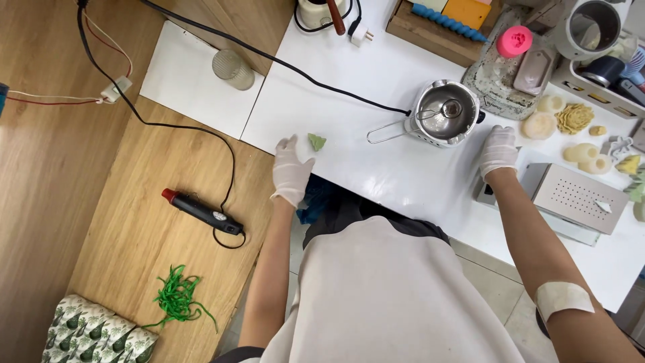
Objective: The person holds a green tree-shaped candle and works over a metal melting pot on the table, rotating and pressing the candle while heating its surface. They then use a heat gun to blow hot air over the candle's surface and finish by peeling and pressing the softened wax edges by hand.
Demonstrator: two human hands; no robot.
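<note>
My left hand (291, 171) lay flat, open on table (376, 168); green scrap (316, 141) just beyond its fingertips, well left of metal pot (445, 111). Right hand (498, 149) (open, empty) beside pot, farther off.

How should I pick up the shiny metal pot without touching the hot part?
Probably by the wire handle of the metal pot, coming from its left. The handle sticks out sideways from the round body, over bare white table, so fingers can close around it there. The left hand is on that side.
</note>
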